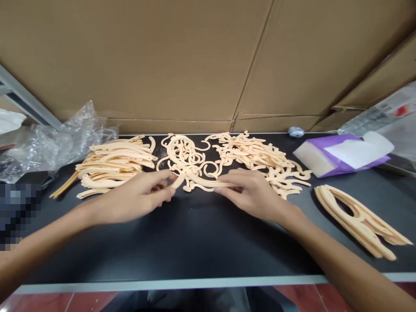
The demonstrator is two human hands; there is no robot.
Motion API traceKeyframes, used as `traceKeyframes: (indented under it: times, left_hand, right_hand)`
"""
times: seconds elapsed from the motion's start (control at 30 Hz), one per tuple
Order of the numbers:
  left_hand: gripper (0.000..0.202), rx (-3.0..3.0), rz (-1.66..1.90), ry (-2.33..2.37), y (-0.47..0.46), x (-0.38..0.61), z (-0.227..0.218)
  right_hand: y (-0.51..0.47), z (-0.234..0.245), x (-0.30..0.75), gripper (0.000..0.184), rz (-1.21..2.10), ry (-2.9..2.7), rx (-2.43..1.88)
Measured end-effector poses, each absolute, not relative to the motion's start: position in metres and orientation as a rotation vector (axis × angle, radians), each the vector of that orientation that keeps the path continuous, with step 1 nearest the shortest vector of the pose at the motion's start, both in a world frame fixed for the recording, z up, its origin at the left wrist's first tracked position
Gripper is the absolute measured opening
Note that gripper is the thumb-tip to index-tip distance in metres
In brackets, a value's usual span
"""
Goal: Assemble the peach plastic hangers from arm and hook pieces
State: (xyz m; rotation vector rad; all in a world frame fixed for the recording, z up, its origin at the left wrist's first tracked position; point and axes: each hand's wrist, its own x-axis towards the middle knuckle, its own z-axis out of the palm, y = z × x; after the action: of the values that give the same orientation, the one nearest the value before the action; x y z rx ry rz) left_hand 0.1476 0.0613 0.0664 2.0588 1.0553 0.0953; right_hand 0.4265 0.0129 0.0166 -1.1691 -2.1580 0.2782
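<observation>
Pinches curved peach plastic strip (205,182) at each end, left hand (139,197) and right hand (251,193) closed, for steady alignment.

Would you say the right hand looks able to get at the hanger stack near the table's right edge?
Probably yes: the hanger stack lies on bare table beside the right hand, with nothing between them. That hand and the left hand both pinch a curved strip, though, so it is occupied.

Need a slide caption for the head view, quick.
Left hand and right hand hold a curved peach piece at a black table, piles of similar parts behind.
</observation>
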Motion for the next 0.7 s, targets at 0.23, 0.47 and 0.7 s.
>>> traceKeyframes:
  times: [0.23, 0.47, 0.7]
  left_hand:
    - [0.015, 2.792, 1.24, 0.914, 0.012, 0.16, 0.051]
    - [0.032, 3.176, 0.802, 0.753, 0.008, 0.214, 0.015]
    - [0.029, 3.158, 0.879, 0.763, 0.02, 0.207, -0.001]
  right_hand:
    - [0.008, 0.017, 0.414, 0.008, 0.616, -2.059, -1.23]
    - [0.012, 0.003, 0.412, 0.02, 0.49, -2.138, -1.047]
    - [0.01, 0.015, 0.422, 0.015, 0.516, -2.269, -1.154]
